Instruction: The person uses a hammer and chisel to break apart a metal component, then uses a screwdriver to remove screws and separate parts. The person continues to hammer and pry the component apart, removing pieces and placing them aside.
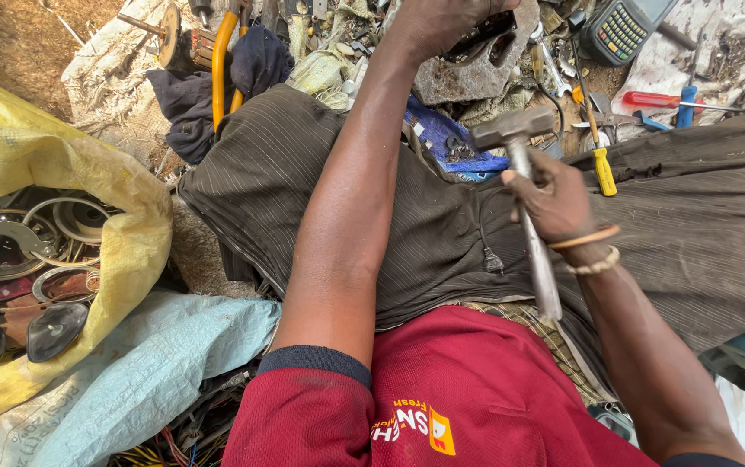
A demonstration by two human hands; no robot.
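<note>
Much scrap on dirt ground (9, 35), outdoors.

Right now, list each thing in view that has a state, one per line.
left hand: shut on a dark part, pressing it to the metal block
right hand: shut on the hammer
hammer: raised, head above the lap
yellow sack: open, metal rings inside
yellow-handled screwdriver: lying loose
red-handled screwdriver: lying loose

One hammer (524, 173), three screwdrivers (659, 100), one yellow sack (61, 164), two wrist bangles (588, 249).
</note>
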